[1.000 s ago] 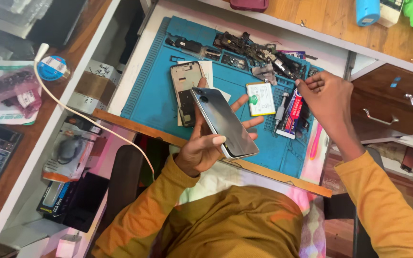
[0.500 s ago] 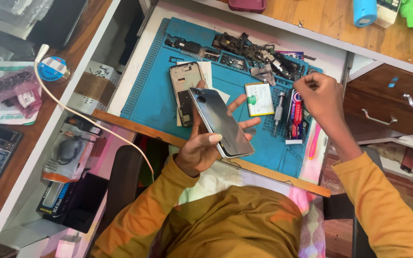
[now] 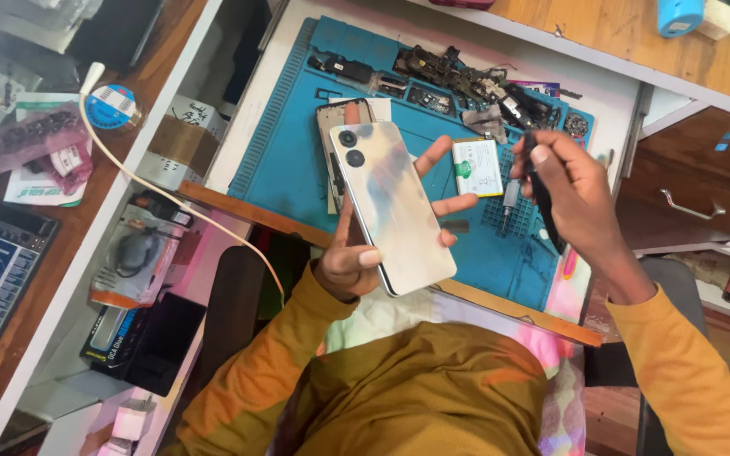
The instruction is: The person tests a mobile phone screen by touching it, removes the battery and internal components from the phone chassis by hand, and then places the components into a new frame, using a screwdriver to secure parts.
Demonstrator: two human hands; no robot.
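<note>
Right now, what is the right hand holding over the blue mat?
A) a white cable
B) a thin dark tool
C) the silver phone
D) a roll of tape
B: the right hand grips a thin dark tool above the blue mat, while the silver phone rests back-up in the left hand.

A glossy, mirror-smooth phone back (image 3: 394, 203) over a matt blue rubbery mat (image 3: 289, 160) on a wooden desk (image 3: 627, 38).
</note>
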